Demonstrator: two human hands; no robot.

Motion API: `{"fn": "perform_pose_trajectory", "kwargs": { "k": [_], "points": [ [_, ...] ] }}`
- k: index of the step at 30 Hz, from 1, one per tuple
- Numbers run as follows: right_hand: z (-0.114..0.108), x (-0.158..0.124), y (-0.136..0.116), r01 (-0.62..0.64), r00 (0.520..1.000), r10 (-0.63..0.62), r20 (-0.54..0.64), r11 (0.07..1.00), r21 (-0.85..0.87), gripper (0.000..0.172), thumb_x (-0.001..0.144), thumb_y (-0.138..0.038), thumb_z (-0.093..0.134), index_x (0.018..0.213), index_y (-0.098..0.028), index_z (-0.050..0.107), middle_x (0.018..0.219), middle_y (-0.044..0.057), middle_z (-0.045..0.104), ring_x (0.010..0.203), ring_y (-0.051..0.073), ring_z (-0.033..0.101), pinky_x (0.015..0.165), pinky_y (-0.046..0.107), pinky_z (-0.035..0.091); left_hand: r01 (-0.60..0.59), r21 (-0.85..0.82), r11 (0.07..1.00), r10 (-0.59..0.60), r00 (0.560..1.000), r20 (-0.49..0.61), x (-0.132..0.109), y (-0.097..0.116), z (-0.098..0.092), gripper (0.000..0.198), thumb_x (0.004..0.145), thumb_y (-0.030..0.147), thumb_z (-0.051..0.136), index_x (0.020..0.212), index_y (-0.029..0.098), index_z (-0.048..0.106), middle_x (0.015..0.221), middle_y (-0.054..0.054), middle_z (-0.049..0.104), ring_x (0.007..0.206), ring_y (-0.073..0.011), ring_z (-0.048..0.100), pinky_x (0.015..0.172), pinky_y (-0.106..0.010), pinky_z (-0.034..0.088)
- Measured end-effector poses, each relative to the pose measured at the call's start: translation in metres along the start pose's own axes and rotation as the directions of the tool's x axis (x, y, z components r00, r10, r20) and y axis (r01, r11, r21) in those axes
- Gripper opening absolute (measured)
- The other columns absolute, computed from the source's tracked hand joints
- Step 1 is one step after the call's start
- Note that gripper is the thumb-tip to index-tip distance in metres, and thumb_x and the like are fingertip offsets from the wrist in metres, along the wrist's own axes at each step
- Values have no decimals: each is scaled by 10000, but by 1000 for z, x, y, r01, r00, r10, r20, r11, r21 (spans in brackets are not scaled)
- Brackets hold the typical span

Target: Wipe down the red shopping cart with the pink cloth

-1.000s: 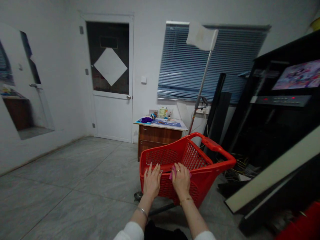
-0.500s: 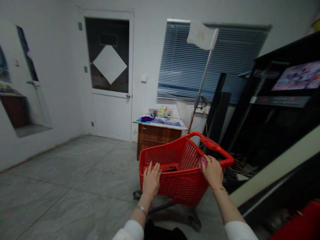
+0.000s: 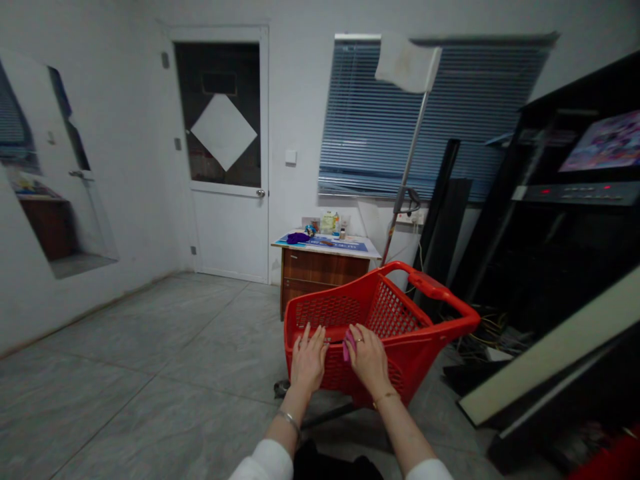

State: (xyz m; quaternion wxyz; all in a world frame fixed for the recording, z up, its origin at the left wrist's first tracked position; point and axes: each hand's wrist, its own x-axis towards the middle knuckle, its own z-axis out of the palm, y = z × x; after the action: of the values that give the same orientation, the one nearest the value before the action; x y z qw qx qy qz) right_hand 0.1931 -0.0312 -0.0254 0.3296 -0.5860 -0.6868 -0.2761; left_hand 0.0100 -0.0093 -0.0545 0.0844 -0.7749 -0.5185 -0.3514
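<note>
A red plastic shopping cart (image 3: pixel 415 360) with lattice sides stands in front of me, its handle toward the right. My left hand (image 3: pixel 309 360) rests at the near rim, fingers stretched out and slightly spread. Just right of it, my right hand (image 3: pixel 369 357) is closed on a small pink cloth (image 3: pixel 349 347) at the same rim. The cloth is mostly covered by the fingers. Inside the basket, the bottom is partly hidden behind my hands.
Behind the cart stands a wooden cabinet (image 3: pixel 325 268) with a purple cloth (image 3: pixel 298 237) and small bottles on top. A pole with a white flag (image 3: pixel 406 63) rises behind the cart. Dark panels and a rack (image 3: pixel 575 247) with a lit screen lie right. A white door (image 3: pixel 233 233) is at the back.
My right hand has slid left along the near rim with the pink cloth, from the handle end to beside my left hand. My left hand stays at the rim.
</note>
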Motion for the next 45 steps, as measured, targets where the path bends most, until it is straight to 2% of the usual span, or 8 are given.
{"fn": "perform_pose_trajectory", "kwargs": {
  "k": [5,8,17,20,30,33,40,45],
  "points": [
    [-44,18,112,-86,996,79,-46,980,-179,350,951,-354,451,1161,-141,632,1126,133,633,969,227,540,908,362,402,2,-1,1000,-2,1000,-8,0,1,1,441,997,321,366,1426,289,464,1454,3,516,1437,-234,329,1097,-446,363],
    [-55,23,133,-175,982,151,-117,958,-228,359,944,-352,461,1161,-123,631,1120,141,629,972,233,530,908,366,399,26,-1,1000,-26,1000,-9,0,3,2,442,996,317,366,1426,290,464,1451,-1,519,1434,-242,333,1096,-464,359],
    [9,0,-24,-121,988,117,-97,992,-40,333,967,-299,424,1208,-150,600,1187,131,623,1076,244,520,980,399,378,42,5,999,-42,999,2,0,6,0,439,1000,314,360,1424,272,469,1458,12,506,1435,-249,331,1112,-470,342],
    [11,-2,-34,-38,998,39,-53,999,4,348,968,-307,427,1243,-163,583,1211,124,617,1117,243,515,996,395,377,24,-7,1000,-24,1000,5,0,4,-2,435,1001,328,370,1421,278,472,1456,11,510,1433,-235,336,1113,-448,347],
    [-57,24,138,-180,979,148,-143,951,-252,358,950,-360,454,1130,-119,648,1098,137,639,939,231,541,882,360,404,12,8,1000,-12,1000,6,1,6,-3,443,995,315,389,1434,301,447,1469,9,496,1435,-246,330,1102,-468,356],
    [-47,19,109,-252,955,202,-218,938,-237,351,956,-343,441,1135,-119,643,1104,143,636,975,243,532,902,372,392,28,2,1000,-28,999,-21,0,8,-1,436,994,313,391,1425,329,457,1455,4,514,1420,-242,359,1099,-472,354],
    [14,-1,-47,-128,989,127,-73,992,-13,338,965,-296,426,1219,-151,595,1190,133,628,1056,242,528,960,396,384,20,12,1000,-20,1000,-13,-1,5,0,429,996,336,385,1419,354,457,1445,16,527,1402,-232,385,1098,-468,356],
    [6,1,-18,23,1000,-23,-7,1000,16,352,965,-313,436,1250,-167,584,1212,123,620,1098,235,530,969,376,393,-3,9,1000,3,1000,15,1,0,0,432,996,323,388,1423,325,459,1455,12,516,1412,-228,372,1093,-447,371]
  ]
}}
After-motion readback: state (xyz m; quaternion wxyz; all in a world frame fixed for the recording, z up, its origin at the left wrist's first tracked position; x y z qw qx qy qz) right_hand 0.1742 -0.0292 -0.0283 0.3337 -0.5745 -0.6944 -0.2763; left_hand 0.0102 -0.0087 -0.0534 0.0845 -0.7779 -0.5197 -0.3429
